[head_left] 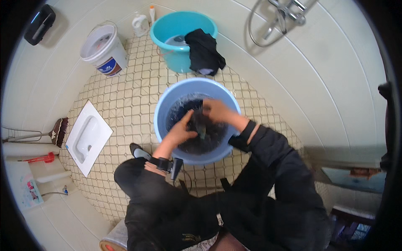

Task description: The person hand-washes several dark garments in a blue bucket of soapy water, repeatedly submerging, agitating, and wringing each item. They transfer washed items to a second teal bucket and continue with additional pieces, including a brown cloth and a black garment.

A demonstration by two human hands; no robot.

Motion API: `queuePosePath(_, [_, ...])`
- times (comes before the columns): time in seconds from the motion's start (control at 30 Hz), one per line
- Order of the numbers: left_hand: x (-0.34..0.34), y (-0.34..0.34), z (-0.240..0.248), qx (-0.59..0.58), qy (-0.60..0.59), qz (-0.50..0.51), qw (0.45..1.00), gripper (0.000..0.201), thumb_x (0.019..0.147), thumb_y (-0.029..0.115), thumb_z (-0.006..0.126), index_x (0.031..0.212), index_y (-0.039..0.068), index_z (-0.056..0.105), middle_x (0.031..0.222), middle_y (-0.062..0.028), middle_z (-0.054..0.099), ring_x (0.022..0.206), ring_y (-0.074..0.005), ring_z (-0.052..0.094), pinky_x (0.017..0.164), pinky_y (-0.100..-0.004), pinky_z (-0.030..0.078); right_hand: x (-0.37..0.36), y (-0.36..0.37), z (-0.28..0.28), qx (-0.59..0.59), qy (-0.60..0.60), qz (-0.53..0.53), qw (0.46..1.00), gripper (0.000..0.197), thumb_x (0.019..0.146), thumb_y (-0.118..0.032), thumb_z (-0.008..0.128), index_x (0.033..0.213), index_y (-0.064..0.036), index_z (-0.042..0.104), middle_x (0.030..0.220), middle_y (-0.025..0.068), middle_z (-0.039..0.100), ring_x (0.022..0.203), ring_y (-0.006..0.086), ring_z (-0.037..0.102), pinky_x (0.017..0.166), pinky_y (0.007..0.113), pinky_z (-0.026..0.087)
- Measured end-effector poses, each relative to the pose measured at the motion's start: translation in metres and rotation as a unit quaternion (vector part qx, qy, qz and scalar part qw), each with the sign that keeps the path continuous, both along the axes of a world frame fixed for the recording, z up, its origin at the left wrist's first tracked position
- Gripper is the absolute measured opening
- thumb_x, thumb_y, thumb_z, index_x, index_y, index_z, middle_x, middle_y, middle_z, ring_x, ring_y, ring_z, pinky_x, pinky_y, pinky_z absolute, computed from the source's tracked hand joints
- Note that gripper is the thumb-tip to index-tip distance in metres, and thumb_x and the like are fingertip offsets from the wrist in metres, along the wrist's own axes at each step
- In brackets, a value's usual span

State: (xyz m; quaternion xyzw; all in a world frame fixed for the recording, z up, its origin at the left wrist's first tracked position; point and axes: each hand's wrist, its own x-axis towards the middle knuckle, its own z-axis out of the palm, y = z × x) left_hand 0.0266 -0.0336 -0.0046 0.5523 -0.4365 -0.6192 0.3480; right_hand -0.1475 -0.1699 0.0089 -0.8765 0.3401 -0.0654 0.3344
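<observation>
A light blue basin (161, 98) stands on the floor in front of me, holding sudsy water and a dark wet cloth (200, 121). Its lower part is sunk in the murky water, so I cannot tell what kind of garment it is. At the cloth's left side is my left hand (180, 131), thumb and forefinger spread apart. My right hand (217, 111) is on the far right of the cloth, slightly smeared, with its fingers curled in and gripping the fabric. A small greenish patch (202, 131) shows between the hands. Both wrists wear dark bands.
Beyond the basin, a turquoise tub (178, 60) has a black garment (205, 50) draped over its rim. A white bucket (115, 58) and a white bottle (140, 25) stand farther left. The squat toilet (89, 138) is to the left, with a broom (58, 131) beside it. A shower tap (289, 16) hangs on the wall.
</observation>
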Motion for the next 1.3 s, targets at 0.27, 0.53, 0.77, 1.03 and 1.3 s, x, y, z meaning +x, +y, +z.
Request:
queuePosePath(0.27, [0.003,0.059,0.058,-0.046,-0.052,0.09,0.994,0.098,0.073,0.002,0.077,0.153,0.023,0.023,0.154,-0.0154,0.032,0.134,-0.0416,0.039,0.088,-0.0363,0.048,-0.048,0.024,0.269,-0.062,-0.231,-0.047,0.97,0.017,0.09,-0.016,0.067,0.097,-0.0041,0.058,0.086,0.0021,0.062,0.079,0.0112,0.058,0.068,0.026,0.048])
queuePosePath(0.53, [-0.008,0.061,0.025,-0.081,-0.019,0.1,0.991,0.107,0.068,-0.004,0.079,0.154,0.014,0.017,0.149,-0.0128,0.038,0.129,-0.0222,0.044,0.105,-0.0322,0.036,-0.026,0.044,0.187,-0.135,-0.233,-0.051,0.962,0.021,0.084,-0.013,0.069,0.096,-0.0038,0.055,0.091,0.0148,0.062,0.089,0.0342,0.063,0.077,0.039,0.049])
queuePosePath(0.77, [-0.006,0.06,-0.054,-0.041,-0.041,0.072,0.996,0.104,0.07,0.004,0.081,0.154,0.017,0.02,0.153,-0.0145,0.033,0.138,-0.0268,0.035,0.112,-0.044,0.03,0.009,0.041,-0.097,0.081,0.172,0.037,0.981,0.033,0.083,-0.022,0.071,0.108,-0.0062,0.058,0.101,0.0184,0.064,0.097,0.041,0.06,0.084,0.045,0.048])
queuePosePath(1.03, [-0.007,0.052,-0.069,-0.063,-0.103,0.043,0.992,0.102,0.068,0.017,0.084,0.152,0.012,0.026,0.154,-0.0161,0.031,0.141,-0.0303,0.031,0.114,-0.0422,0.026,0.015,0.04,-0.164,0.152,0.337,0.212,0.905,0.041,0.078,-0.017,0.07,0.118,-0.0137,0.062,0.11,0.016,0.066,0.11,0.0361,0.06,0.089,0.046,0.049])
queuePosePath(1.3, [-0.032,0.016,-0.07,-0.158,-0.162,0.026,0.974,0.149,0.046,0.035,0.096,0.153,0.007,-0.003,0.155,-0.0202,0.023,0.146,-0.035,0.016,0.115,-0.0548,0.004,0.001,0.026,0.07,0.049,-0.048,0.123,0.99,0.022,0.078,-0.014,0.07,0.095,-0.0053,0.059,0.093,0.0186,0.065,0.093,0.0387,0.062,0.076,0.044,0.048])
